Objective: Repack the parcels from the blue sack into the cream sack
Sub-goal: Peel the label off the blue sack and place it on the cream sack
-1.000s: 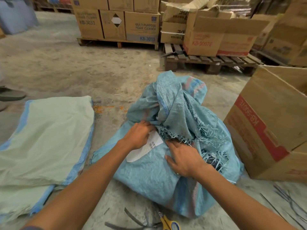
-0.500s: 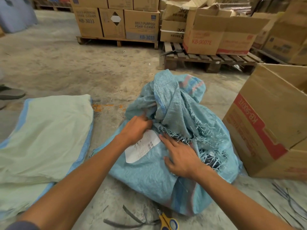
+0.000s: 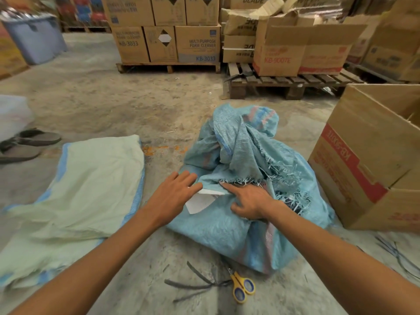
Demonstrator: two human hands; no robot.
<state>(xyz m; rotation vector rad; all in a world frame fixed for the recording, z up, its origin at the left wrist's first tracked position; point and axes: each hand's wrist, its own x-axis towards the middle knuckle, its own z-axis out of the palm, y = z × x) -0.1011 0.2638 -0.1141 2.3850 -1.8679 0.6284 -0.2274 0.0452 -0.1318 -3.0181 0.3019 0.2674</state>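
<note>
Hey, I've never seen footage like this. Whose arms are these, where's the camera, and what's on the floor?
No machine here: a person wears a wide-angle camera on the head, looking down at their own arms. The left hand is spread open by a white label on the blue sack. The right hand rests on that sack, index finger stretched toward its frayed mouth; whether it grips the cloth is unclear. On the concrete floor lie a flat cream sack to the left, yellow-handled scissors nearest the camera, and an open cardboard box to the right.
</note>
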